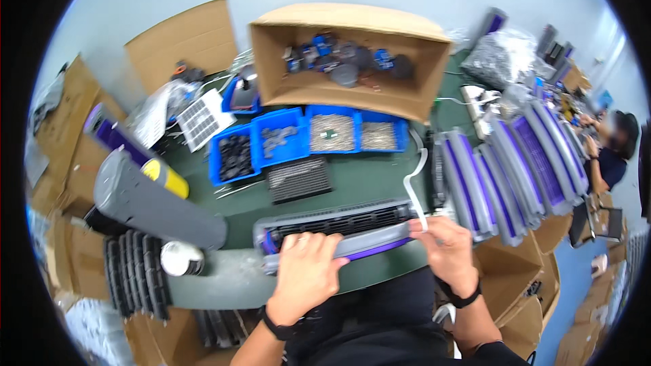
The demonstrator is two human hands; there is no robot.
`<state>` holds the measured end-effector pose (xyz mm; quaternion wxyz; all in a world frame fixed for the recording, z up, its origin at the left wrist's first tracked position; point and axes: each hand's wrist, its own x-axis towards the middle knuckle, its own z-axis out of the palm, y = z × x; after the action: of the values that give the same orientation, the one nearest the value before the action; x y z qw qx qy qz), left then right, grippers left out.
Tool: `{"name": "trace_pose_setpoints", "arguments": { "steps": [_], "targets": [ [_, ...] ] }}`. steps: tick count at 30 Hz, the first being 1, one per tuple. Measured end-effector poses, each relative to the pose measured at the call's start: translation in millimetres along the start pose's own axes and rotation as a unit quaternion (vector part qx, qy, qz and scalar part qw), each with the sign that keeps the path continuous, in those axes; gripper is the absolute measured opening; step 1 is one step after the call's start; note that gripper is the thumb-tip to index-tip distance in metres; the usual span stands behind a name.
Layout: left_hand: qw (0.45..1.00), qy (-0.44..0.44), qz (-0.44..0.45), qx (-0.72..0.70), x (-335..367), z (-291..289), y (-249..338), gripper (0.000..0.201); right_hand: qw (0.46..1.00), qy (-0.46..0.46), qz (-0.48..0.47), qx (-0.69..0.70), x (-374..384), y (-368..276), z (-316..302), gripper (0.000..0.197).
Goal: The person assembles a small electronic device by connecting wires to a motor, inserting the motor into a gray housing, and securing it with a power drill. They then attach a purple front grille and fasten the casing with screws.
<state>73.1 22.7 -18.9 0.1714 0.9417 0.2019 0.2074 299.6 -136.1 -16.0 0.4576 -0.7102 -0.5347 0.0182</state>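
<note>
A long grey and purple fan housing (381, 238) lies along the near edge of the green table, with a black ribbed roller visible in its slot. My left hand (305, 272) grips its near left side, fingers over the top and thumb along the near edge. At its right end my right hand (444, 249) pinches the lower end of a white strip (411, 185), which curves up and away across the table. Whether the strip is a cable or a tape I cannot tell. My right fingertips hide the housing's right end.
Beyond the housing lie a black ribbed block (298, 179) and blue bins (279, 118) of small parts. Behind them stands a cardboard box (271, 85). Grey and purple housings (505, 156) line the right; a tall grey housing (152, 200) leans left. A person (610, 156) sits far right.
</note>
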Motion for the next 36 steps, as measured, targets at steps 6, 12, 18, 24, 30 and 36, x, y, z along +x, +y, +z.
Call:
{"name": "trace_pose_setpoints", "arguments": {
  "steps": [6,12,18,24,30,36],
  "targets": [
    [1.000,0.024,-0.005,-0.003,-6,8,-4,0.035,0.998,0.016,0.067,0.012,0,-7,5,0.012],
    [0.999,0.033,-0.012,-0.007,-7,9,-5,0.034,0.993,-0.008,0.114,-0.021,3,-12,4,0.010],
    [0.999,0.034,-0.012,-0.015,-7,11,-5,0.034,0.994,0.004,0.112,-0.006,-1,-10,5,0.013],
    [1.000,0.021,-0.016,-0.006,-9,9,-5,0.034,0.997,-0.005,0.080,-0.018,-2,-11,3,0.015],
    [1.000,0.022,-0.015,-0.014,-7,9,-3,0.035,0.996,-0.024,0.085,0.009,-2,-9,-2,0.020],
    [1.000,0.013,-0.016,-0.015,-1,4,-3,0.035,1.000,-0.005,0.007,0.005,68,-29,8,0.006]
  ]
}}
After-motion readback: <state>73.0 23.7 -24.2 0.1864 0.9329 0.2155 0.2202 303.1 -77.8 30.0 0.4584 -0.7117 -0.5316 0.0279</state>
